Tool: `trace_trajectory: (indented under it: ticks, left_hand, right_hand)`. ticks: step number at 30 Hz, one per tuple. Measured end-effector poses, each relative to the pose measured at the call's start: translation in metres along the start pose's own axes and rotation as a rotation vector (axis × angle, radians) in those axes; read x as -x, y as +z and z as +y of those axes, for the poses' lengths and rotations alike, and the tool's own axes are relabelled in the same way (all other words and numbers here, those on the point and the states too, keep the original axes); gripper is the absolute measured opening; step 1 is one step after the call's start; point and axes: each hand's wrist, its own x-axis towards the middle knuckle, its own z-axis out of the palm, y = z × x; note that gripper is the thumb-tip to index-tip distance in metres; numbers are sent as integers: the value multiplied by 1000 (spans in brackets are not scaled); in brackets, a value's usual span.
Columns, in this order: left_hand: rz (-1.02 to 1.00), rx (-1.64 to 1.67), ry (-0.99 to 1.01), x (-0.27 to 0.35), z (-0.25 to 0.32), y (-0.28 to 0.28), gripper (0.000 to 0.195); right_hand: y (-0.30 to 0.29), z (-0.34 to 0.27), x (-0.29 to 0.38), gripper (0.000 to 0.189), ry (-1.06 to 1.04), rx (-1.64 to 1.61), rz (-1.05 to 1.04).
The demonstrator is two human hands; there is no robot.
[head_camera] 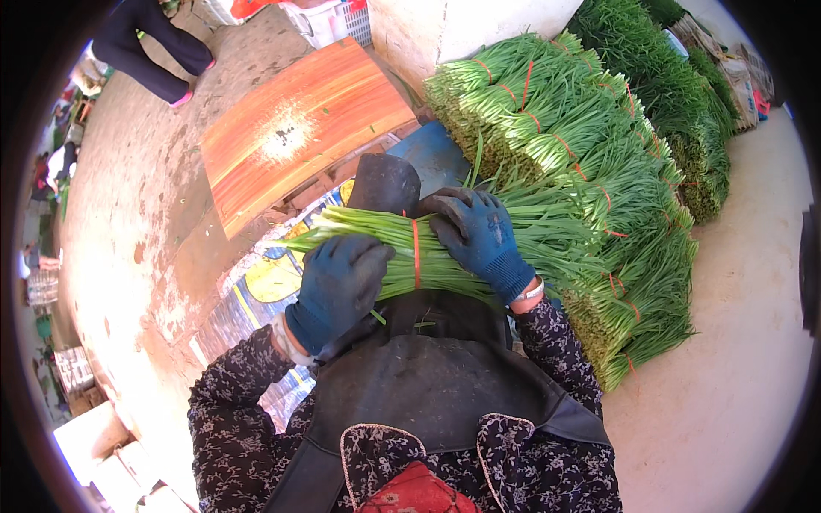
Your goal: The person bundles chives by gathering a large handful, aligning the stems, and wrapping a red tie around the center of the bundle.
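Note:
A bundle of green garlic chives (442,266) lies across my lap over a black apron (410,378). An orange band (416,253) circles it near the middle. My left hand (346,279), in a blue glove with a dark coated palm, rests on the pale stem end with curled fingers. On the leafy side of the band, my right hand (478,234), gloved alike, lies over the top of the bundle with its fingers bent. The undersides of both hands are hidden. A cut piece of leaf (378,317) lies beneath my left hand.
Banded chive bundles (564,147) are stacked high at my right along a white wall. A wooden board (308,128) lies ahead, beside a patterned sheet (263,282). White crates (321,22) stand beyond it. A person in dark trousers (151,48) is at upper left.

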Motion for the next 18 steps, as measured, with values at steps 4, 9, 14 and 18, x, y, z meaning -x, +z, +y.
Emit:
trace_trajectory:
  ticks: [4, 9, 14, 18]
  left_hand:
    - [50, 100, -62, -12, -1, -5, 37]
    - [-83, 63, -80, -15, -8, -1, 34]
    - [-281, -156, -13, -25, -7, 1, 28]
    - [-337, -242, 31, -30, -5, 3, 26]
  right_hand:
    - [-7, 0, 1, 27, -66, 3, 59]
    - [-41, -10, 11, 28, -63, -131, 134]
    - [-47, -3, 25, 29, -32, -138, 146]
    - [-52, -1, 35, 30, -70, -103, 158]
